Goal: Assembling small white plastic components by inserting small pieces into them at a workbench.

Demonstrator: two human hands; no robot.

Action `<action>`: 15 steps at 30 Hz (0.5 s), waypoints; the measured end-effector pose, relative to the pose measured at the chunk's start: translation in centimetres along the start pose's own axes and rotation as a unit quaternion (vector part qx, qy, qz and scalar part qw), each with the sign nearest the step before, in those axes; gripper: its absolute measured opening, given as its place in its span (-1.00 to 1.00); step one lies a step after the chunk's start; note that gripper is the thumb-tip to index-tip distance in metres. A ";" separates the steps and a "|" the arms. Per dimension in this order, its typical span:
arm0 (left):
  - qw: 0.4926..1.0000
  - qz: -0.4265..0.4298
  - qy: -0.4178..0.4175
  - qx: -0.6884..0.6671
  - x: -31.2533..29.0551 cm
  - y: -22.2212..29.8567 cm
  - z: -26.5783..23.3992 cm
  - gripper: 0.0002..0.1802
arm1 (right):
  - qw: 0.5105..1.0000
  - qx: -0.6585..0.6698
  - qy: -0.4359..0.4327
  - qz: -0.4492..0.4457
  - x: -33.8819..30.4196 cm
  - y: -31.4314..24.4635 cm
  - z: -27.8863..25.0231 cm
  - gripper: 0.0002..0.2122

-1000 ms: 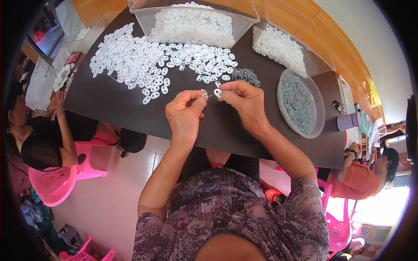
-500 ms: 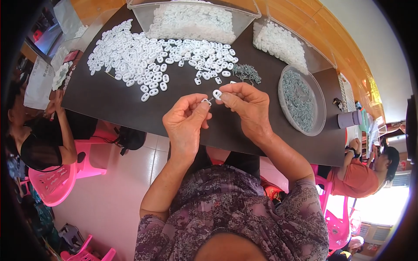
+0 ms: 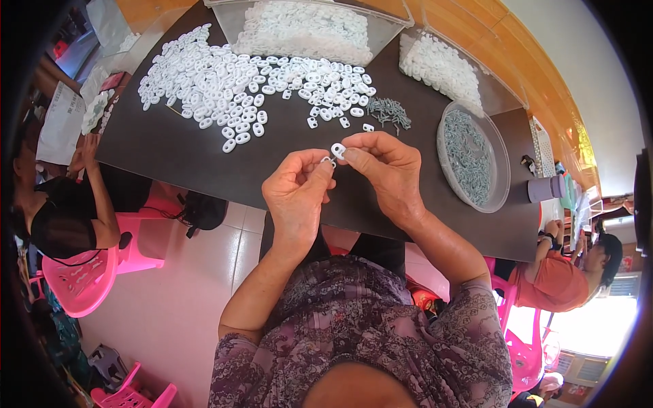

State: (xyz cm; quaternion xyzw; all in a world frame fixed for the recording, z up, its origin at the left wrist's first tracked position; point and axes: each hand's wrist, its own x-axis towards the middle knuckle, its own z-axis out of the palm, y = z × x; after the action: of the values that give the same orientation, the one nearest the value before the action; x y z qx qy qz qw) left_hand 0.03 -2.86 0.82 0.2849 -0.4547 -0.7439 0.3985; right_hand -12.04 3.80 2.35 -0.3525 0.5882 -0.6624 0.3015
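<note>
My right hand [image 3: 389, 175] pinches a white oval plastic piece with two holes [image 3: 337, 150] between thumb and forefinger, its face turned up. Close beside it, the thumb and fingers of my left hand [image 3: 294, 197] grip a small white plastic piece [image 3: 328, 161], mostly covered by the fingertips. The two pieces meet or nearly meet; I cannot tell whether they touch. Both hands are above the dark table [image 3: 177, 146]. Beyond them lies a spread of loose white two-hole pieces [image 3: 211, 85], with a small heap of grey screws [image 3: 388, 112] to its right.
A round clear tub [image 3: 507, 177] of grey screws stands at the right. Two clear bins, one at the back [image 3: 228, 28] and another [image 3: 500, 102] at back right, hold white pieces. A lidded cup [image 3: 544, 188] stands by the right edge. People sit left [image 3: 71, 221] and right [image 3: 561, 275].
My left hand has shifted slightly right, bringing its small piece closer to the one in my right hand. Both grips stay closed. The view has shifted slightly.
</note>
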 end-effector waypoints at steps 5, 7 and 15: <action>1.000 0.005 0.005 -0.003 -0.2 -0.1 0.0 -0.87 | 0.998 -0.055 -0.003 -0.039 -0.3 0.1 0.1 -0.90; 1.000 0.006 0.007 -0.001 -0.2 -0.1 0.1 -0.87 | 0.997 -0.065 0.001 -0.051 -0.3 0.1 0.1 -0.90; 1.000 0.020 0.013 0.005 -0.7 -0.1 0.2 -0.85 | 0.981 -0.157 -0.009 -0.111 -0.6 0.2 0.2 -0.90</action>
State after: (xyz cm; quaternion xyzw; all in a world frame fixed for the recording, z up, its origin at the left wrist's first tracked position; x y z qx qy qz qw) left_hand 0.20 -2.14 0.87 0.2878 -0.4590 -0.7296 0.4175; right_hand -11.49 4.14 2.14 -0.4651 0.6390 -0.5880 0.1722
